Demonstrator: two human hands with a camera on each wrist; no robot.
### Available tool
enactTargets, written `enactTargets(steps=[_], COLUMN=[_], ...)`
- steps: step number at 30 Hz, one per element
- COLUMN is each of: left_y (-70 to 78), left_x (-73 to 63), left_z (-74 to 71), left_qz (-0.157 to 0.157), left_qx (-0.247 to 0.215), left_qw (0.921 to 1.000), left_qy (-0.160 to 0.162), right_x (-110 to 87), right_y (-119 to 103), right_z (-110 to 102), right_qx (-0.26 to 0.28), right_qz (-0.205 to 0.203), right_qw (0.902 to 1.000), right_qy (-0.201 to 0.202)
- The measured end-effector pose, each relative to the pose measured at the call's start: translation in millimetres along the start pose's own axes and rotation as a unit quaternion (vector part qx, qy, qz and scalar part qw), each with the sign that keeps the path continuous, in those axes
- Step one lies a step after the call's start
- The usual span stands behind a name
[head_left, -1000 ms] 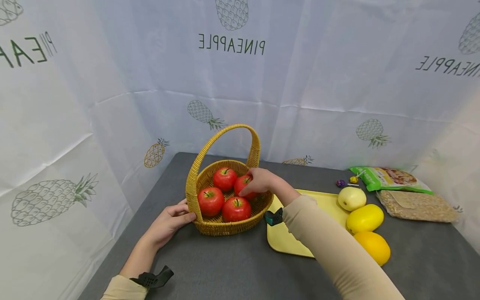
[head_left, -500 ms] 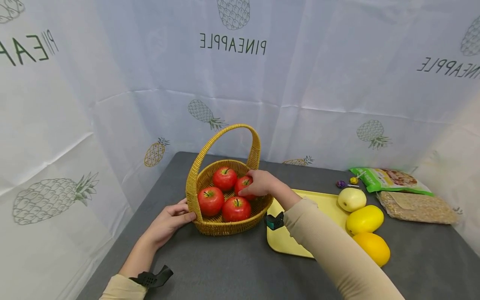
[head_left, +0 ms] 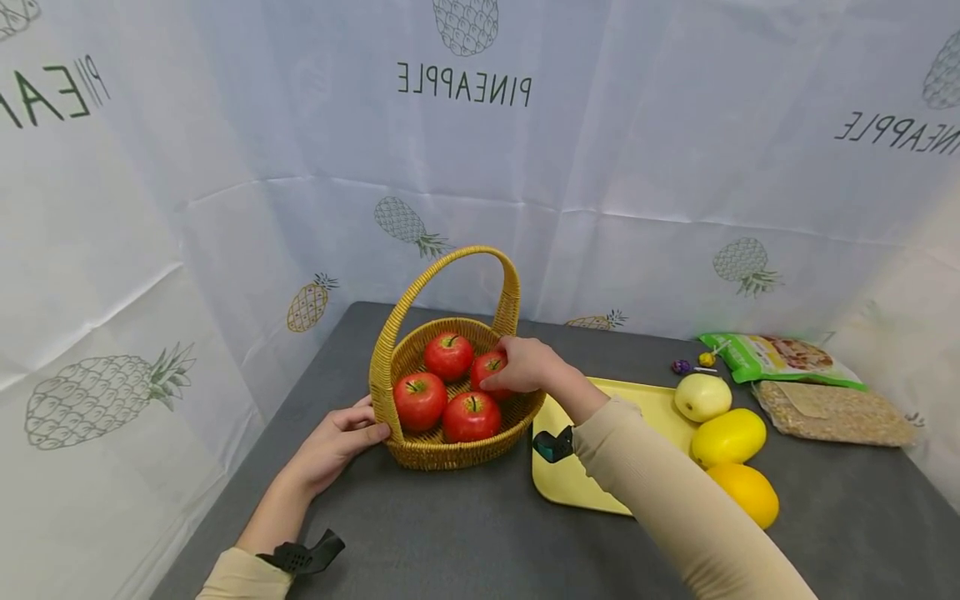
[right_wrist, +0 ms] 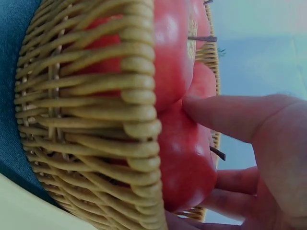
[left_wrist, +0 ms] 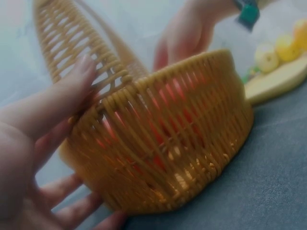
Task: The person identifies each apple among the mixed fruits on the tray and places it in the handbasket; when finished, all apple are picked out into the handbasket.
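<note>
A woven yellow-brown basket [head_left: 450, 457] with a tall arched handle stands on the dark table, and several red apples lie inside it. My left hand [head_left: 333, 450] holds the basket's left side, the thumb over the base of the handle and the fingers against the outer wall, as the left wrist view shows. My right hand [head_left: 528, 367] reaches over the right rim and grips the rightmost apple [right_wrist: 184, 163], thumb on one side and fingers on the other. The front apple [head_left: 471, 417] sits beside it, near my right thumb.
Right of the basket lies a pale yellow tray [head_left: 573, 487], partly under my right forearm. By its right edge are a pale round fruit [head_left: 702, 397], a yellow fruit [head_left: 729, 437] and an orange fruit [head_left: 746, 493]. Farther back lie lollipops [head_left: 706, 360], a green packet [head_left: 780, 360] and a grain-filled bag [head_left: 836, 412].
Almost nothing differs. The view shifts very slightly, and my right wrist edges a little to the right; both hands keep their places on the basket and the apple.
</note>
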State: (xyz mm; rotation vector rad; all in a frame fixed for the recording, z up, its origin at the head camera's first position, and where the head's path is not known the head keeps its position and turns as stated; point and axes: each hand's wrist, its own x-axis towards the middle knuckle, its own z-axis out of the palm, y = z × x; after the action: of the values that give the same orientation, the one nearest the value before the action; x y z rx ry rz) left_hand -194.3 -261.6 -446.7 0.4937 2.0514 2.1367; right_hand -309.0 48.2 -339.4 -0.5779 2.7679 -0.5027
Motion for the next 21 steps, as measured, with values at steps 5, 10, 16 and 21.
enactTargets(steps=[5,10,16,21], left_y=[-0.6,-0.1,1.0,-0.5], left_x=[0.5,0.7,2.2,1.7], left_z=[0.2,0.7,1.5,1.9], left_qz=[0.004,0.007,0.004,-0.003], left_qx=[0.003,0.007,0.006,0.006], left_qw=[1.0,1.0,1.0,1.0], left_qy=[-0.003,-0.003,0.001,0.002], right_x=[-1.4,-2.2,-4.2,-9.5], right_y=[2.6,4.8,5.9,5.7], right_z=[2.2,-0.1,-1.0,-0.6], right_qx=[-0.046,-0.046,-0.035,-0.038], right_qz=[-0.016,-0.01,0.001,-0.006], right_qw=[0.9985,0.9984,0.9989,0.9984], right_qy=[0.026,0.031,0.031,0.041])
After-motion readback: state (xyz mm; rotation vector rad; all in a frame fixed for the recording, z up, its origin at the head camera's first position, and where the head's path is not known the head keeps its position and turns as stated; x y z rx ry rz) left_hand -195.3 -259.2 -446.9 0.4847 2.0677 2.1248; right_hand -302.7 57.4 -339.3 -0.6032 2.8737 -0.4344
